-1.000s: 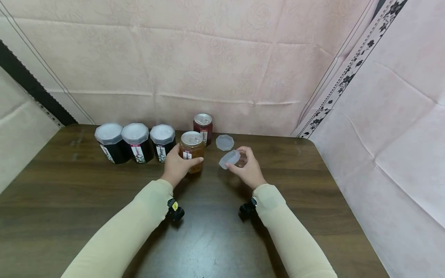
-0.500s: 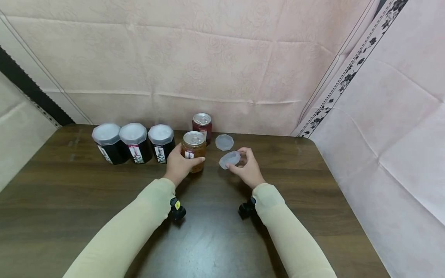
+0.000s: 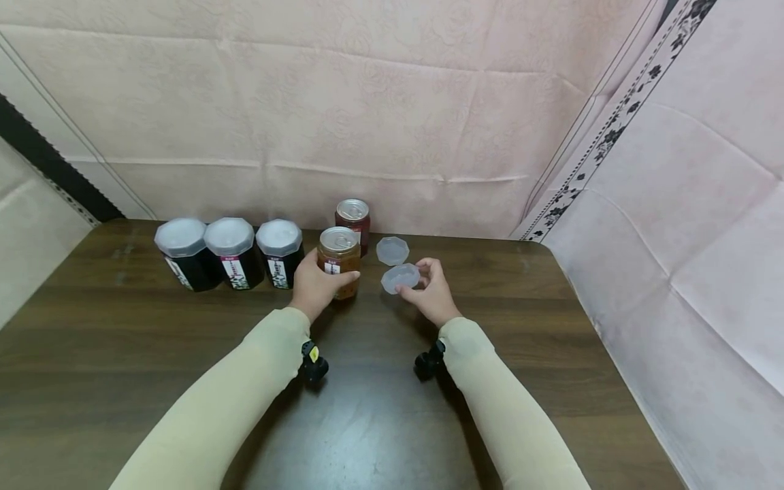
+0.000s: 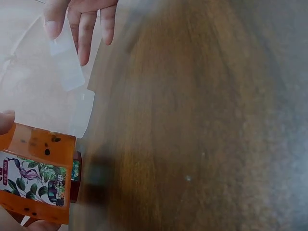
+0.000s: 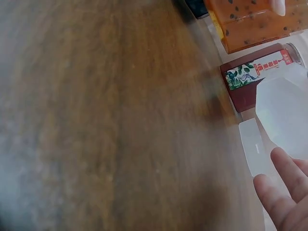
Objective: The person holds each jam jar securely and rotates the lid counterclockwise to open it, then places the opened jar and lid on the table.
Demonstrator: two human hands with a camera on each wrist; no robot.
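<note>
Sleeves of pale cloth cross the wood-grained table; at mid-frame the left hand curls round a metal-topped amber jar, the right hand pinches a faceted translucent lid; a second lid lies flat and a dark red jar stands beyond.

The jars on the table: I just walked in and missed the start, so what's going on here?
A person's left hand holds an amber jar while the right hand pinches a translucent lid, off to the jar's right. A second lid lies on the table just beyond it. The dark red jar behind the amber one shows a bare silver top, as does the amber jar. To the left, three dark jars stand in a row with whitish lids on.
</note>
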